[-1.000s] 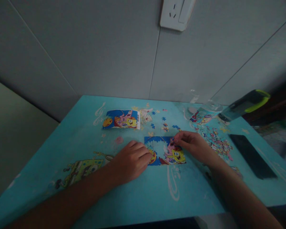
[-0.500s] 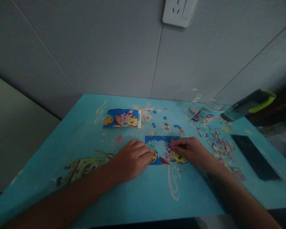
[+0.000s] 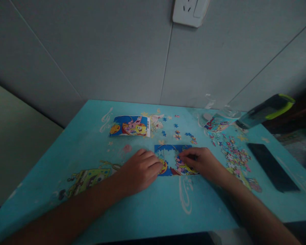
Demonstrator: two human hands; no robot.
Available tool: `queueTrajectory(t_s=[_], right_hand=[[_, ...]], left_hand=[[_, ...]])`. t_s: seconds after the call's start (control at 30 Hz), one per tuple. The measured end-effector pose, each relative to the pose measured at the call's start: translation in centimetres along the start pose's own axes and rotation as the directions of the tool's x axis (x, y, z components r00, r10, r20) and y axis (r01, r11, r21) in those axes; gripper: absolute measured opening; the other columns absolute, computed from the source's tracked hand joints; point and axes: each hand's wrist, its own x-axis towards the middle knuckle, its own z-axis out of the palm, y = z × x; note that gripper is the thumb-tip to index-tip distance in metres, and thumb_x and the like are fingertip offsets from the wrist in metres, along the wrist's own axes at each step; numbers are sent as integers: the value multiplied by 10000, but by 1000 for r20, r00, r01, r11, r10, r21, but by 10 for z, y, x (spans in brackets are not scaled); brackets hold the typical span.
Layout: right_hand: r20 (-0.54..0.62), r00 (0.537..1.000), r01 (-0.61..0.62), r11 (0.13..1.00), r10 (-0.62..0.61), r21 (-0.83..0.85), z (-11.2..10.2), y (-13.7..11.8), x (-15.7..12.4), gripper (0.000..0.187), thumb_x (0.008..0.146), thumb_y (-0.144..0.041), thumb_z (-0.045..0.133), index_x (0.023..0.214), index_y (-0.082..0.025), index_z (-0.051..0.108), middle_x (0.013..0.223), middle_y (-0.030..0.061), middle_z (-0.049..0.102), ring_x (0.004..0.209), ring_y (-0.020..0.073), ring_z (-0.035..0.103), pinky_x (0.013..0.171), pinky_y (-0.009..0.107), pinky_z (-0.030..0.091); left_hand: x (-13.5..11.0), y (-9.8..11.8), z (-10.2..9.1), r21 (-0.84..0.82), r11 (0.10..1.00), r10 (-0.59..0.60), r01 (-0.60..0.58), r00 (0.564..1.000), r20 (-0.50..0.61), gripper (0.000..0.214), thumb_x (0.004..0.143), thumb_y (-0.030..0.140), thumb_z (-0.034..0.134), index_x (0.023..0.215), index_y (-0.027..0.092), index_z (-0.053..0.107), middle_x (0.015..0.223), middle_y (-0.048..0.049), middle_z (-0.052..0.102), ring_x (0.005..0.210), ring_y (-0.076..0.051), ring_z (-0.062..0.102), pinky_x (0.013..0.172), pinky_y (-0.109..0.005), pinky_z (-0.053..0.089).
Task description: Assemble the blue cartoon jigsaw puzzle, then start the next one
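Note:
A partly assembled jigsaw puzzle (image 3: 170, 172) lies flat on the turquoise table, with a gap in its middle and upper part. My left hand (image 3: 146, 169) rests on its left edge, fingers curled together and pressed against it. At the right side of the gap, my right hand (image 3: 202, 160) pinches a small puzzle piece (image 3: 179, 157) between thumb and forefinger; the fingers mostly cover it. Behind the puzzle lies a picture packet (image 3: 130, 126) with the same cartoon scene. Several loose blue and mixed pieces (image 3: 177, 135) are spread beyond my right hand.
A heap of loose puzzle pieces (image 3: 236, 154) lies to the right, beside a dark flat phone-like slab (image 3: 272, 166). Behind it are a clear plastic jar (image 3: 221, 121) with a cartoon label and a dark bottle (image 3: 264, 111) with a yellow-green strap. A wall (image 3: 117, 61) borders the table's back.
My right hand has shifted slightly left, its fingertips closer to the gap's edge. My left hand stays in place on the puzzle. The camera view has moved a little.

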Motion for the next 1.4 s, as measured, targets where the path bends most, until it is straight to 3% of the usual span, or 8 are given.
queueTrajectory(t_s=[0.2, 0.4, 0.53, 0.7, 0.87, 1.1, 1.3, 1.4], right_hand=[[-3, 1000, 1, 1000, -1, 18, -2, -5, -1, 221, 902, -355, 618, 965, -220, 782, 884, 15, 767, 735, 171, 655, 670, 278, 497], [-132, 989, -60, 997, 66, 48, -15, -1, 4, 245, 901, -384, 611, 985, -214, 766, 852, 30, 766, 705, 185, 673, 633, 286, 506], [-305, 950, -86, 995, 68, -46, -22, 11, 11, 283, 909, -394, 587, 997, -198, 771, 815, 40, 757, 673, 189, 659, 638, 304, 498], [-387, 921, -102, 985, 41, -139, -30, 27, 16, 327, 916, -399, 569, 1067, -193, 773, 867, 60, 764, 685, 197, 655, 661, 323, 486], [-550, 835, -137, 971, 6, -197, -50, 35, 13, 319, 898, -388, 592, 1054, -174, 769, 844, 74, 750, 702, 208, 649, 685, 336, 477], [-254, 965, 11, 977, -65, -211, -47, 36, 10, 256, 893, -399, 630, 1023, -231, 774, 941, 53, 759, 746, 189, 644, 706, 317, 490], [-123, 978, 146, 973, -169, -179, -33, 21, 9, 235, 925, -386, 627, 1077, -271, 765, 1006, 57, 738, 868, 196, 662, 789, 328, 519], [-51, 964, 240, 938, -260, -248, -31, 16, 8, 241, 963, -377, 585, 1052, -270, 782, 964, 64, 722, 905, 203, 651, 837, 345, 510]], left_hand=[[1, 1, -1, 5, 1000, 6, -6, 1000, -14, 164, 970, 169, 525, 1073, 173, 653, 961, -44, 667, 920, -200, 559, 825, -366, 404], [1, 1, -2, -7, 1000, 11, -11, 1000, -16, 154, 956, 147, 533, 1049, 170, 653, 949, -43, 670, 905, -201, 563, 796, -371, 390], [1, 1, 0, -17, 1000, 24, -24, 999, -32, 172, 946, 140, 545, 1083, 174, 643, 976, -45, 676, 929, -204, 566, 803, -374, 390], [0, 0, 3, -9, 999, 37, -37, 998, -55, 171, 957, 149, 538, 1092, 170, 639, 989, -45, 681, 932, -206, 575, 812, -382, 394], [-2, -1, 3, -14, 999, 29, -30, 999, -32, 189, 955, 135, 535, 1112, 172, 633, 1005, -44, 678, 949, -212, 574, 809, -389, 393], [-1, -1, 4, -23, 999, 35, -36, 998, -46, 169, 959, 131, 532, 1084, 172, 637, 980, -40, 674, 938, -204, 574, 805, -387, 400], [-2, -2, 3, -22, 999, 24, -24, 999, -23, 178, 960, 142, 530, 1091, 183, 644, 983, -44, 672, 939, -202, 573, 820, -382, 408], [-2, -2, 4, -14, 999, 29, -29, 999, -32, 177, 953, 136, 535, 1085, 182, 644, 977, -41, 669, 933, -202, 573, 820, -380, 410]])
